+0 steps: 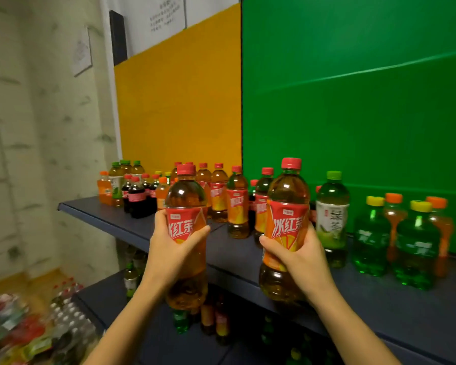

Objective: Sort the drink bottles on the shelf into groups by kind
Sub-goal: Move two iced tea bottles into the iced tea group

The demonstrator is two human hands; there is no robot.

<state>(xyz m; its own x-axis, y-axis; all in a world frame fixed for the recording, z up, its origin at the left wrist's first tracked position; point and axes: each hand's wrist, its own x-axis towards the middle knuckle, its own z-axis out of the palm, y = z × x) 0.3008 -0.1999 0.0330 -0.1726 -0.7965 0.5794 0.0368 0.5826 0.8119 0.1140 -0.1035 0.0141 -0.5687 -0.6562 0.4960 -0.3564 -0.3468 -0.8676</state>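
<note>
Plainly, each hand grips one full iced-tea bottle at the label: left hand (pixel 178 242) on the left bottle (pixel 186 233), right hand (pixel 299 255) on the right bottle (pixel 286 227), both just before the shelf (pixel 248 259). Probably heavy, stiff, slick; the label band suits gripping. Two held; behind the shelf edge roughly six more stand.

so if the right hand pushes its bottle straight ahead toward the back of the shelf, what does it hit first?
Likely the red-capped tea bottle just behind the bottle in the right hand; depth is unclear.
</note>
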